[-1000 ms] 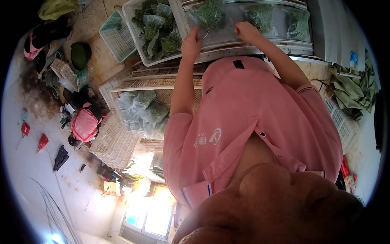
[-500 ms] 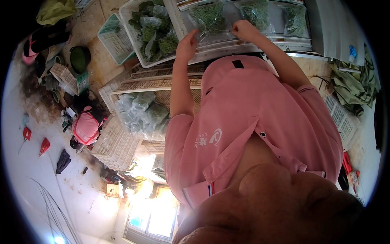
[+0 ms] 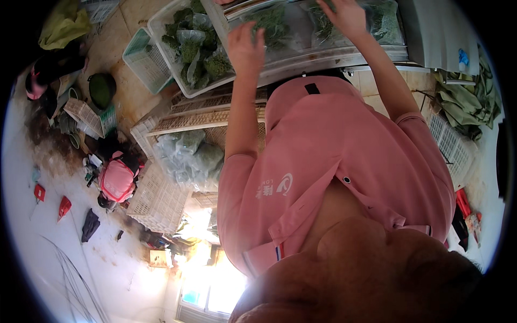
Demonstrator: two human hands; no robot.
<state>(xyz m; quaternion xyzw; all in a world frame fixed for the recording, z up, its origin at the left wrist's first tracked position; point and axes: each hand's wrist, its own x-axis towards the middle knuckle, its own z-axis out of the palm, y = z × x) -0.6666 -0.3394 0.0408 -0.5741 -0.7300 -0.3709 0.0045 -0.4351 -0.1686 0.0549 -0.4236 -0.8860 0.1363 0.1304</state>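
My left hand is raised at the left end of a grey metal machine bed, between it and the crate of greens. Its fingers are slightly blurred and apart, holding nothing. My right hand hovers above the bed with fingers stretched out, nothing seen in them. Clear plastic bags of leafy greens lie in a row along the bed: one bag between my hands, another bag partly behind my right hand, and a third bag on the right.
To the left stands a white crate of bagged greens, beside a pale green crate. A wicker-like crate holds filled clear bags. A metal lid rises at the right. Another person in pink is at far left.
Both hands have lifted off the bag between them. My right hand moved up and right with its fingers opening; my left hand drew slightly left. The view has shifted a little.
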